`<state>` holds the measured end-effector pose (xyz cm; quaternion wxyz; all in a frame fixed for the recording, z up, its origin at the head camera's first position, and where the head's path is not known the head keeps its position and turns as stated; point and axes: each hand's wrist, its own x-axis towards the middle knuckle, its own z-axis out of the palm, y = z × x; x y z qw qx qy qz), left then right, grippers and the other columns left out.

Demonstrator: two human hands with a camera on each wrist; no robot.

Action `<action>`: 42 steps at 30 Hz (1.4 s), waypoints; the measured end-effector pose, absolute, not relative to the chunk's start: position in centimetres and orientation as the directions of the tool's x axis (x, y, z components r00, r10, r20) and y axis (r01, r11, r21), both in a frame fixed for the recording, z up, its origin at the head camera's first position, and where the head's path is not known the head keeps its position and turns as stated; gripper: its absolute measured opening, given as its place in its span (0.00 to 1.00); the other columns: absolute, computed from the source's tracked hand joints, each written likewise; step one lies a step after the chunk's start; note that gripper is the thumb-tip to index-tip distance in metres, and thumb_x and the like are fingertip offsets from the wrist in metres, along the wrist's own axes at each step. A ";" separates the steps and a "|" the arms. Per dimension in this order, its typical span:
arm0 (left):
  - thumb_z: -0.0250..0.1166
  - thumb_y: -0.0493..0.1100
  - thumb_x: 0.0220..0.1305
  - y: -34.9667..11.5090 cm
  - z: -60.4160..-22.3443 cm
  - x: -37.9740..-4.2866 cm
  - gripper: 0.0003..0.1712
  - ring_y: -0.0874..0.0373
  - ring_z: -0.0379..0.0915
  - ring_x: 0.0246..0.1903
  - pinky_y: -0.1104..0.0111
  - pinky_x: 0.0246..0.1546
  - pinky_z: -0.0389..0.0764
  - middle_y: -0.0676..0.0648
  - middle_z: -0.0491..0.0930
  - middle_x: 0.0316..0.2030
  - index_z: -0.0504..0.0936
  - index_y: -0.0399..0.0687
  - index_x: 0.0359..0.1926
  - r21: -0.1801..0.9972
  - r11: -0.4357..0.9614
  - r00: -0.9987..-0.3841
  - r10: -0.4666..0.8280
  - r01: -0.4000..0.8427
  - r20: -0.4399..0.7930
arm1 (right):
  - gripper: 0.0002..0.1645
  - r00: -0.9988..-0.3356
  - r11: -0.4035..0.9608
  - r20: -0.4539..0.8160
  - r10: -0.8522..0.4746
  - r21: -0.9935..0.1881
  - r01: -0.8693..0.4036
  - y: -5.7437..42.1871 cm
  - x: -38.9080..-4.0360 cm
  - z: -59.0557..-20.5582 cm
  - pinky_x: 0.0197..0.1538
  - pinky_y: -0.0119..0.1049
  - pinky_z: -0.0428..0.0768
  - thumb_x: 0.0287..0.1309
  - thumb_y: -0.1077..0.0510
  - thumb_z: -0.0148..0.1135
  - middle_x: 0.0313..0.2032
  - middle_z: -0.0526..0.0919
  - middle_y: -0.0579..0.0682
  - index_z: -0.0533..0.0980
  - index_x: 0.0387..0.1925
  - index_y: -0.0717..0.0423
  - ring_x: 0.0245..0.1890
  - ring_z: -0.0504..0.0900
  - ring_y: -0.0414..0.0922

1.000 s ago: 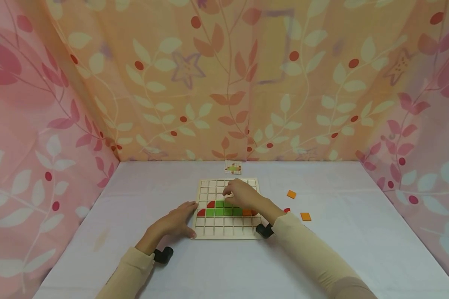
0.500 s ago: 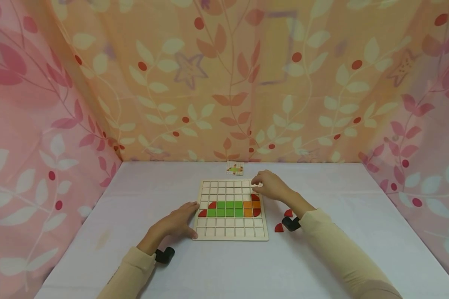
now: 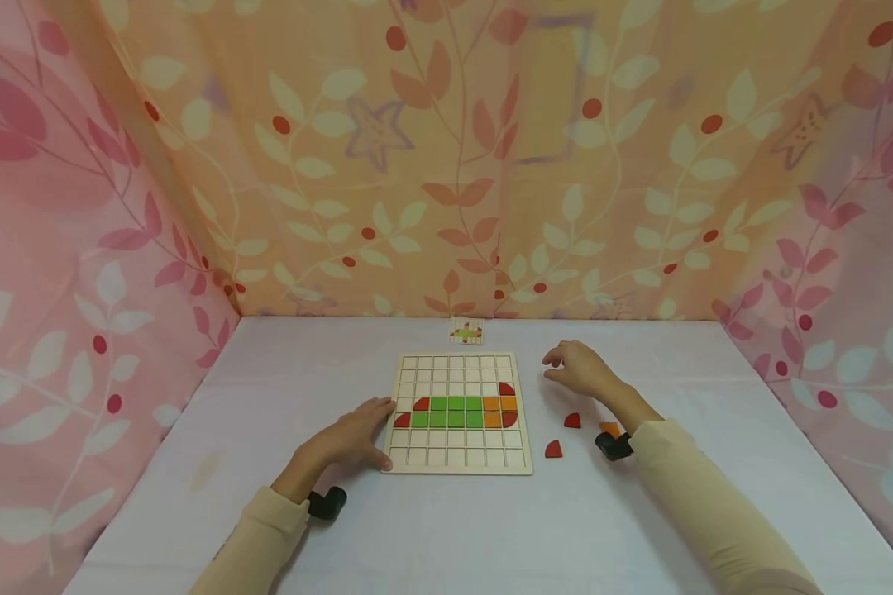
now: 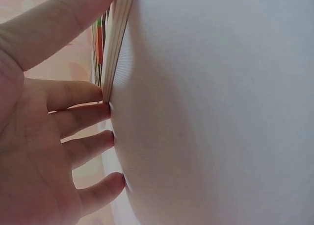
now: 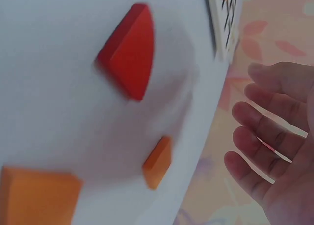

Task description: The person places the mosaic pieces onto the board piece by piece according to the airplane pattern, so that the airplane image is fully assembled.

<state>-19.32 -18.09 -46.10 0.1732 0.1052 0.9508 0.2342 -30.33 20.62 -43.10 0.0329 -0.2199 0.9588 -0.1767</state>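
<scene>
A wooden grid board lies on the white table, with green square tiles, orange square tiles and red quarter-round tiles set across its middle rows. My left hand rests at the board's left edge, thumb by the near corner, fingers extended. In the left wrist view its fingertips touch the board's side. To the right of the board, my right hand hovers over the table, fingers loosely bent and holding nothing. An orange tile lies near it in the right wrist view, hidden in the head view.
Two loose red quarter-round tiles lie right of the board. Another orange square tile is partly covered by the black wrist camera. A small pattern card lies behind the board, before a flowered cloth backdrop.
My right hand has moved from over the board's middle, past its far right corner, to the table on the right, uncovering the tiles. The left hand has stayed at the board's edge.
</scene>
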 end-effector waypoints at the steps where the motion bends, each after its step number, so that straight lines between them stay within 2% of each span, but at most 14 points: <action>1: 0.81 0.48 0.41 -18.1 -46.2 -19.3 0.59 0.42 0.46 0.75 0.39 0.70 0.54 0.42 0.56 0.75 0.60 0.43 0.73 0.482 0.868 -0.918 0.282 0.121 -0.279 | 0.15 -0.904 0.844 0.013 -0.428 -0.353 -0.405 21.0 -30.4 -43.2 0.45 0.47 0.79 0.56 0.59 0.67 0.34 0.83 0.55 0.83 0.43 0.64 0.36 0.78 0.49; 10: 0.81 0.47 0.41 -18.2 -46.1 -19.4 0.59 0.41 0.46 0.75 0.38 0.69 0.53 0.41 0.56 0.74 0.60 0.43 0.73 0.479 0.868 -0.917 0.292 0.135 -0.272 | 0.17 -0.925 0.860 0.008 -0.380 -0.364 -0.356 23.8 -30.3 -44.4 0.40 0.44 0.78 0.51 0.60 0.62 0.32 0.83 0.56 0.83 0.41 0.66 0.32 0.77 0.49; 14: 0.80 0.48 0.42 -18.3 -46.2 -19.4 0.59 0.41 0.46 0.75 0.38 0.69 0.53 0.41 0.56 0.74 0.60 0.43 0.73 0.474 0.870 -0.917 0.294 0.139 -0.271 | 0.17 -0.933 0.868 -0.009 -0.360 -0.369 -0.331 24.7 -30.0 -44.6 0.37 0.41 0.76 0.51 0.60 0.63 0.30 0.81 0.55 0.83 0.41 0.67 0.30 0.75 0.48; 20: 0.81 0.48 0.41 -18.3 -46.4 -19.4 0.59 0.42 0.46 0.75 0.37 0.69 0.54 0.41 0.56 0.74 0.60 0.43 0.73 0.472 0.870 -0.919 0.293 0.141 -0.265 | 0.17 -0.944 0.890 -0.044 -0.328 -0.350 -0.293 25.4 -29.7 -45.0 0.43 0.46 0.78 0.52 0.59 0.67 0.31 0.81 0.55 0.82 0.41 0.66 0.32 0.76 0.49; 28: 0.81 0.47 0.41 -18.2 -46.2 -19.4 0.58 0.41 0.46 0.75 0.37 0.68 0.54 0.41 0.57 0.74 0.61 0.42 0.72 0.474 0.869 -0.920 0.293 0.142 -0.262 | 0.14 -0.952 0.903 -0.066 -0.299 -0.341 -0.260 25.7 -29.2 -45.3 0.49 0.52 0.77 0.52 0.61 0.65 0.35 0.83 0.59 0.82 0.40 0.66 0.37 0.78 0.53; 32: 0.81 0.47 0.41 -18.2 -46.2 -19.4 0.59 0.42 0.46 0.75 0.38 0.69 0.54 0.41 0.56 0.74 0.60 0.42 0.73 0.477 0.868 -0.916 0.296 0.139 -0.271 | 0.14 -0.956 0.907 -0.075 -0.282 -0.344 -0.241 25.6 -28.9 -45.4 0.50 0.53 0.77 0.52 0.62 0.65 0.35 0.82 0.59 0.82 0.40 0.67 0.37 0.78 0.54; 38: 0.81 0.47 0.42 -18.2 -46.1 -19.3 0.58 0.41 0.46 0.75 0.38 0.69 0.54 0.41 0.56 0.74 0.60 0.42 0.73 0.478 0.869 -0.916 0.287 0.126 -0.279 | 0.13 -0.953 0.919 -0.060 -0.298 -0.289 -0.270 25.0 -29.0 -45.5 0.50 0.52 0.78 0.52 0.62 0.63 0.34 0.82 0.58 0.83 0.39 0.66 0.36 0.78 0.54; 42: 0.80 0.47 0.43 -18.1 -46.1 -19.4 0.58 0.41 0.46 0.75 0.38 0.69 0.54 0.41 0.56 0.74 0.60 0.43 0.73 0.477 0.870 -0.917 0.286 0.126 -0.279 | 0.13 -0.956 0.925 -0.068 -0.285 -0.279 -0.256 25.0 -29.3 -45.5 0.51 0.52 0.77 0.52 0.62 0.62 0.36 0.82 0.60 0.83 0.39 0.65 0.38 0.78 0.55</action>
